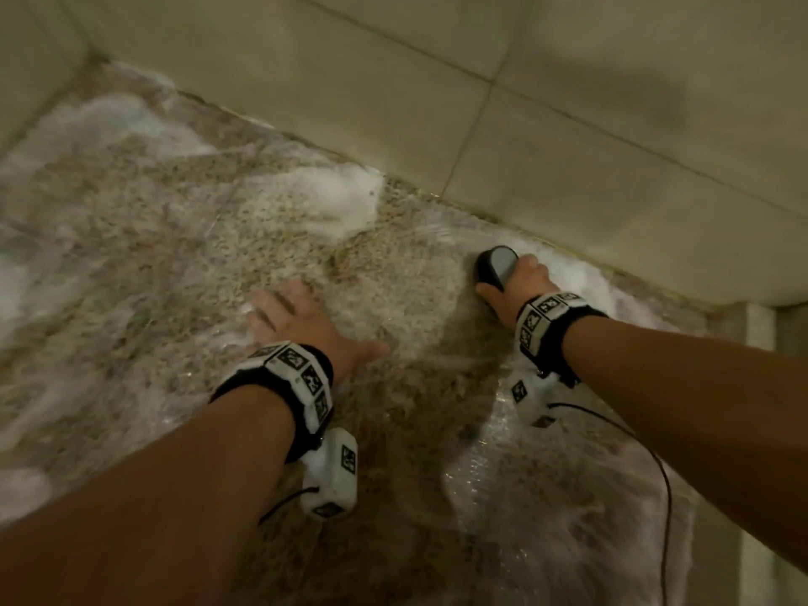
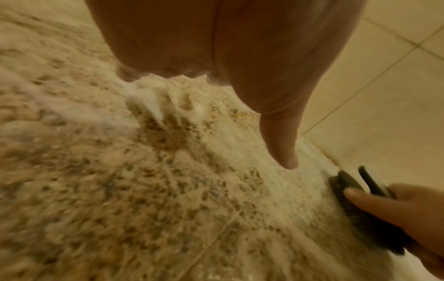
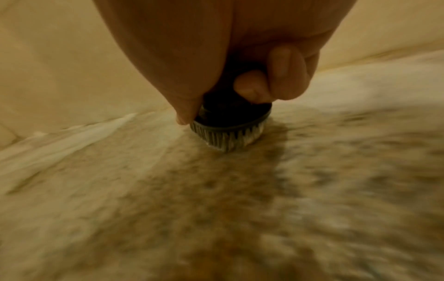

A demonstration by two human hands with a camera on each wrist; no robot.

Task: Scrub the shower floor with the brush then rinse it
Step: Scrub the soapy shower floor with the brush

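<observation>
A dark scrub brush (image 1: 496, 266) with a grey top stands bristles-down on the speckled shower floor (image 1: 175, 255), close to the tiled wall. My right hand (image 1: 518, 284) grips its handle; in the right wrist view the fingers (image 3: 283, 76) curl round the black body of the brush (image 3: 230, 129), whose bristles press on the wet stone. My left hand (image 1: 293, 317) lies flat on the floor to the left of the brush, fingers spread in the foam. In the left wrist view my left hand (image 2: 216, 57) is palm-down, with the brush (image 2: 348, 192) at the right.
White foam (image 1: 323, 199) lies in patches over the floor, thickest along the wall and at the left. A beige tiled wall (image 1: 568, 124) runs diagonally behind the brush, meeting another wall at the far left corner (image 1: 83, 59). A pale raised edge (image 1: 760, 387) bounds the floor at the right.
</observation>
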